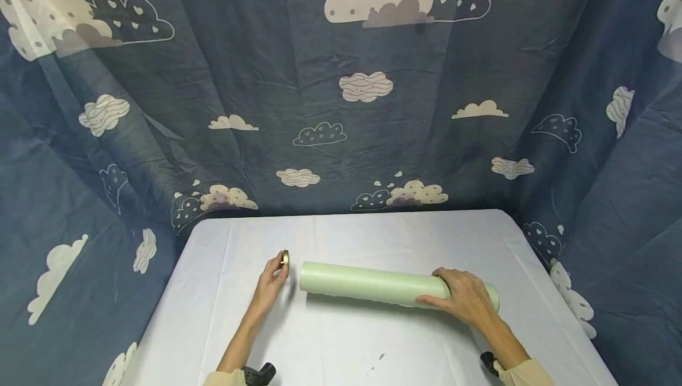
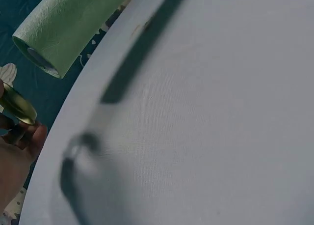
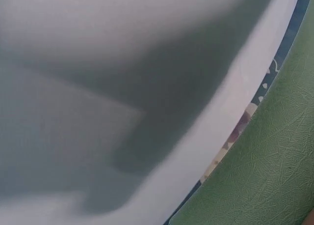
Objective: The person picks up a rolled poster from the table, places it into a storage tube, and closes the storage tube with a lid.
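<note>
Cloud-printed blue curtains [image 1: 266, 66] surround you on three sides, with a white-covered tabletop [image 1: 319, 338] before you. Over its middle and right side is the pale green roll [image 1: 367, 284], held crosswise, its right end slightly nearer you; its shadow [image 2: 142, 53] lies apart from it in the left wrist view, so you seem to have it raised off the cloth. Your right hand [image 1: 466, 294] grips it near the right end, fingers over the top and thumb on the near side, spread about as wide as the roll is thick. Just beyond the left end, not touching it, your left hand [image 1: 268, 285] pinches a thin gold-coloured round piece [image 1: 286, 260] between thumb and fingers; I can't tell whether it is a tape roll or a cap. Farther toward you, small dark marks [image 1: 381, 356] dot the cloth between your pale sleeves [image 1: 224, 379].

Watch the balance: with your only grip so far right, the long left end could dip or swing if your wrist turns. Squeezing too hard may dent the roll; loosening too much may let its outer layer slip and unwind. A knock against the roll's end could spring the gold piece from your pinch.
</note>
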